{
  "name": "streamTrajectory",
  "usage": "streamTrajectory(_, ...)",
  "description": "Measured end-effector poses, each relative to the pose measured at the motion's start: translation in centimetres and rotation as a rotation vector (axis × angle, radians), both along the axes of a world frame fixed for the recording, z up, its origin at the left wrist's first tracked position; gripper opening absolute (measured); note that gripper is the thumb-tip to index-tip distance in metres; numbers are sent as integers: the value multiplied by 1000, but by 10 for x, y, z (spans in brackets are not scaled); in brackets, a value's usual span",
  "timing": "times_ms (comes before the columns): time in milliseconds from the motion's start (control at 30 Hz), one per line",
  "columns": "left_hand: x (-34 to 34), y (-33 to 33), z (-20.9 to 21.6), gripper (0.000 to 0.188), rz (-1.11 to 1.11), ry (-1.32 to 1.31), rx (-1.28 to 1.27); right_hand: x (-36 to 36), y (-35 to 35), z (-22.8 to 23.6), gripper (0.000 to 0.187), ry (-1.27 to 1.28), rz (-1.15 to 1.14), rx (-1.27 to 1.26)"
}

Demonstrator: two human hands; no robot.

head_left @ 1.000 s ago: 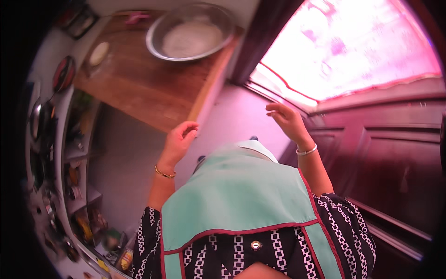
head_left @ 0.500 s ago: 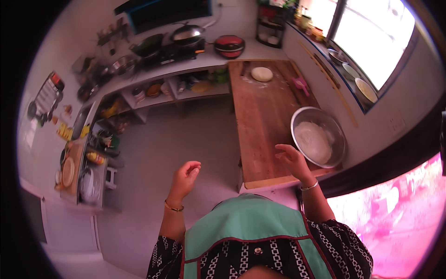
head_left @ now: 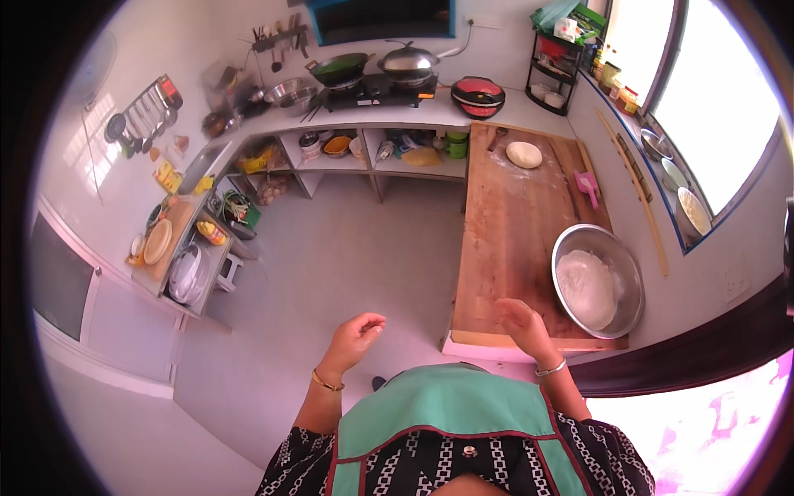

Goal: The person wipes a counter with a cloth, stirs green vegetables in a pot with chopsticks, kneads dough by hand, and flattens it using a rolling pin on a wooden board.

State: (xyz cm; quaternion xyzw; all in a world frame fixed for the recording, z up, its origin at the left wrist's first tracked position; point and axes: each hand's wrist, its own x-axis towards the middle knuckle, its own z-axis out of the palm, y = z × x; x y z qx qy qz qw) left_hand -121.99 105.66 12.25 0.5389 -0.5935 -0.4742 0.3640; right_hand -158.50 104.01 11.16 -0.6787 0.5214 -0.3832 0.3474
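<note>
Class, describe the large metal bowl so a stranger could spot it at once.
Find the wooden worktop on the right. At its near right corner, beside the right hand, sits the metal bowl. It is wide, silvery and holds white powder, unlike the pale dough ball and pink scoop farther up.

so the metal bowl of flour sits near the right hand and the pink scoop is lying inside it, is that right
Not quite: the pink scoop isn't inside the bowl. The head view shows it lying on the wooden table, beyond the bowl. The metal bowl of flour does sit near the right hand.
</note>
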Motion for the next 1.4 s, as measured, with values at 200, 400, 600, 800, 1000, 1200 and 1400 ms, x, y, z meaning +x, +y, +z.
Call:
streamTrajectory(200,2,-27,29,21,-229,-32,-3,14,33,-4,25,-27,-187,101)
streamTrajectory(400,63,-35,70,22,-528,-388,-199,57,58,6,25,-134,-162,154)
streamTrajectory(600,68,-30,77,21,-372,-162,-245,80,49,20,26,-50,-110,64)
streamTrajectory(800,44,-4,36,20,-198,93,-145,102,30,55,34,-32,0,-129)
streamTrajectory(1000,62,22,29,20,-19,93,-115,103,25,77,38,-49,29,-187)
streamTrajectory(1200,46,26,36,21,-28,131,-98,88,38,73,35,-42,20,-156)
streamTrajectory(1400,39,17,35,19,-78,127,-134,80,49,60,30,-34,-45,-142)
